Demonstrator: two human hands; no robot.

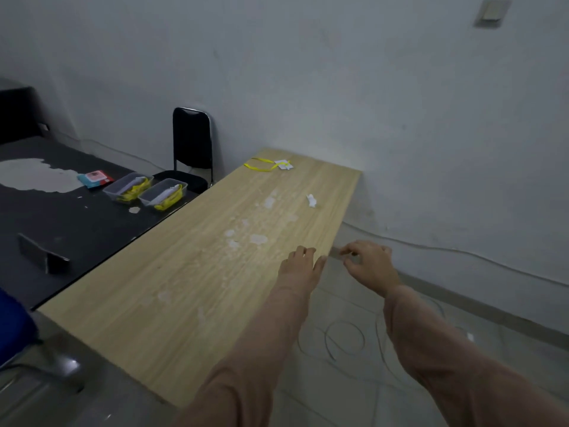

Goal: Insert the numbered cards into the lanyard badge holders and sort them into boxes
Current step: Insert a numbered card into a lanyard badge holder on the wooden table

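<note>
A yellow lanyard with a clear badge holder and white card (271, 164) lies at the far end of the light wooden table (191, 272). Two clear plastic boxes (127, 187) (163, 194) with yellow lanyards in them stand on the black table (61, 217) to the left. My left hand (300, 263) rests flat at the wooden table's right edge, fingers apart, holding nothing. My right hand (368, 263) hovers just off that edge, its fingers pinching a small grey thing; I cannot tell what it is.
A crumpled white scrap (311, 200) lies on the wooden table among pale stains. On the black table sit a red and blue packet (94, 177) and a propped phone (43, 254). A black chair (192, 140) stands against the wall. Cables lie on the floor at right.
</note>
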